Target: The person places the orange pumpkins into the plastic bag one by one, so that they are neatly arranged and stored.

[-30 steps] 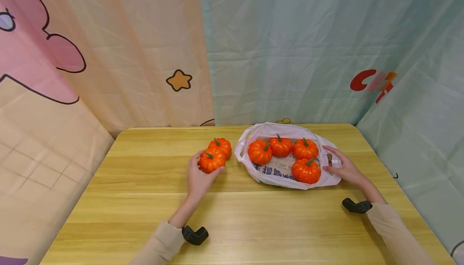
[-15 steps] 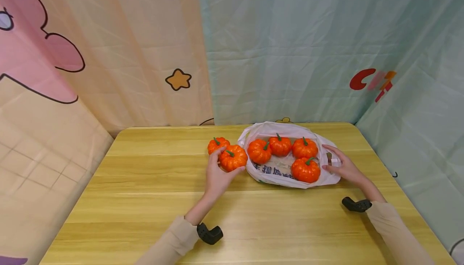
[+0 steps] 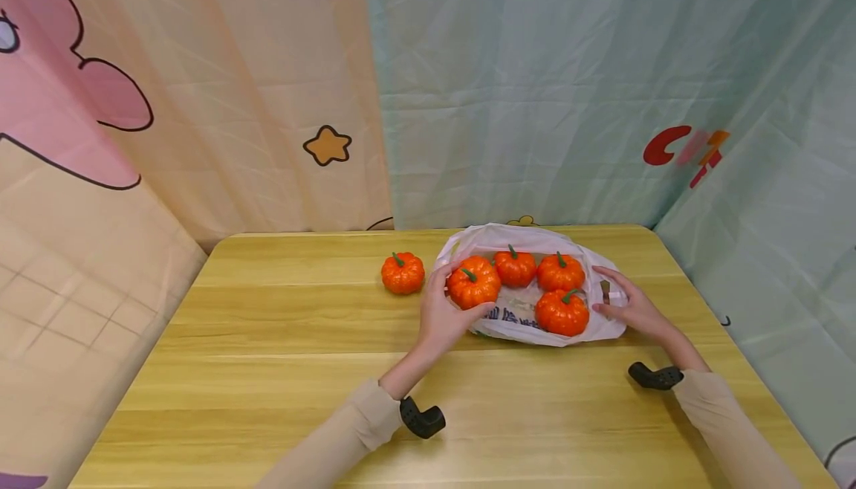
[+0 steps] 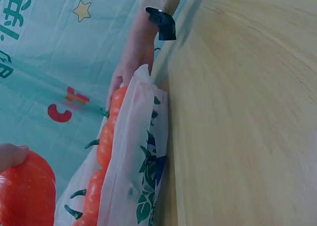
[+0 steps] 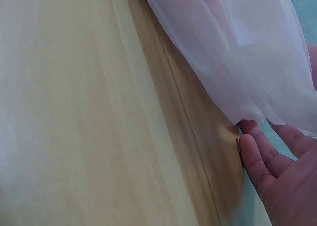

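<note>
My left hand [image 3: 446,319] holds a small orange pumpkin [image 3: 476,287] with a green stem, thumb and fingers on either side. It is over the left end of a white plastic bag [image 3: 491,233], whose mouth lies wide. Three pumpkins show inside, among them one at the front right [image 3: 562,313]; the held one covers the bag's left part. In the left wrist view the held pumpkin [image 4: 26,194] is above the bag's wall [image 4: 130,156]. My right hand [image 3: 635,312] holds the bag's right end; its fingers [image 5: 262,156] lie at the plastic's edge.
One more pumpkin [image 3: 403,275] sits on the wooden table [image 3: 281,311], left of the bag. Printed cloth [image 3: 508,102] hangs behind the table and at both sides. A black wrist device [image 3: 423,419] is on each forearm.
My left hand has carried its pumpkin rightward, from beside the other loose pumpkin to over the bag's left end. The right hand stays at the bag's right end.
</note>
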Demonstrator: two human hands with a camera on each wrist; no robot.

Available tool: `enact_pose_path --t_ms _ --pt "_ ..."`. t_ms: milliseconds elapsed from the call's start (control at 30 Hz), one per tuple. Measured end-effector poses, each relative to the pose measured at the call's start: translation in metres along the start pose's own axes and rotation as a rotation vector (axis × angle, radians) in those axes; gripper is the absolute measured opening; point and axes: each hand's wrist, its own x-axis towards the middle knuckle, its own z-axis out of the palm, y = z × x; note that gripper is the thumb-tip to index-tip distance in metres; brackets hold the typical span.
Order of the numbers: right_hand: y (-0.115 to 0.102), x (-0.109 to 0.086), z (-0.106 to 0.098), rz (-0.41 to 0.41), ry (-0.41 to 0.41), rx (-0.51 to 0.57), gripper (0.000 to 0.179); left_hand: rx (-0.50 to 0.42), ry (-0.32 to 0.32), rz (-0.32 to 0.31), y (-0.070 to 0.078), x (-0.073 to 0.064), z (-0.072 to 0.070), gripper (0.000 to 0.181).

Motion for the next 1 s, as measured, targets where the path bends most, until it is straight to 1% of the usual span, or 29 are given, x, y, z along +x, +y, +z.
enact_pose_path --t_ms 100,233,400,567,700,833,1000 --pt "0.000 -0.001 0.000 0.001 -0.002 0.008 0.074 -0.004 -0.030 0.053 0.000 -0.001 0.011 0.075" --pt "0.001 0.000 0.000 0.009 -0.002 0.006 0.074 0.019 -0.072 0.086 -0.002 -0.002 0.026 0.073" --pt "0.003 0.003 0.000 0.020 -0.004 -0.002 0.074 0.101 -0.099 0.066 0.000 0.001 0.043 0.074" --pt "0.002 0.002 -0.001 0.024 -0.007 0.009 0.075 0.155 -0.133 0.038 0.004 0.009 0.054 0.076" --pt "0.000 0.001 -0.001 0.023 -0.010 0.019 0.076 0.201 -0.179 0.045 0.002 0.014 0.062 0.075" --pt "0.000 0.001 -0.001 0.022 -0.010 0.025 0.076 0.238 -0.215 0.050 -0.001 0.015 0.068 0.075" --pt "0.000 0.001 -0.001 0.016 -0.008 0.034 0.075 0.271 -0.241 0.052 -0.003 0.012 0.071 0.076"
